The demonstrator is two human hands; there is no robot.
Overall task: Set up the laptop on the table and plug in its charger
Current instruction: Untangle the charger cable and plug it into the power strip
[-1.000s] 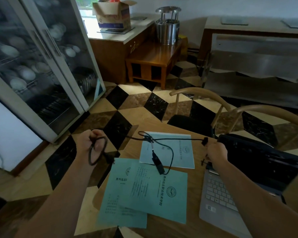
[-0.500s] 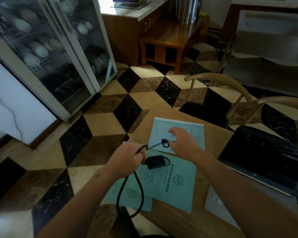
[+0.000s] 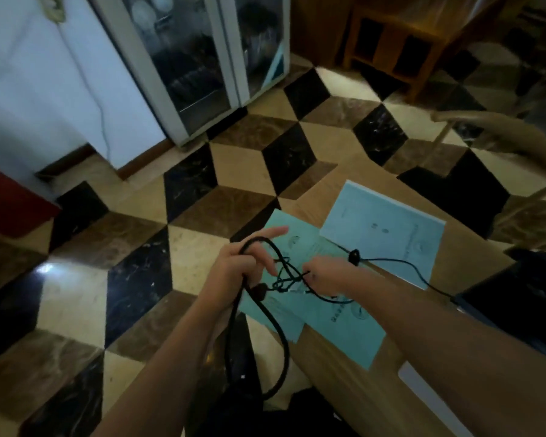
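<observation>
My left hand (image 3: 238, 269) grips the thick black charger cord (image 3: 273, 320), which loops down past the table's edge. My right hand (image 3: 323, 272) pinches the thin part of the cable at a tangle (image 3: 289, 279) between both hands, above the green booklets (image 3: 338, 313). From there the thin cable (image 3: 404, 263) runs right, past a small ferrite bead (image 3: 354, 256), to the open laptop (image 3: 514, 298) at the right edge. The laptop shows only as a dark screen and a pale corner. Whether the power brick is in the frame is unclear.
The wooden table (image 3: 344, 357) carries a light blue booklet (image 3: 388, 234) besides the green ones. A wooden chair (image 3: 498, 134) stands behind it. A glass-door cabinet (image 3: 196, 58), a white wall and a low wooden bench (image 3: 397, 36) lie across the chequered floor.
The view has swung down and left. My right hand left the laptop's side and came to the cable next to my left hand; both now work at the tangle.
</observation>
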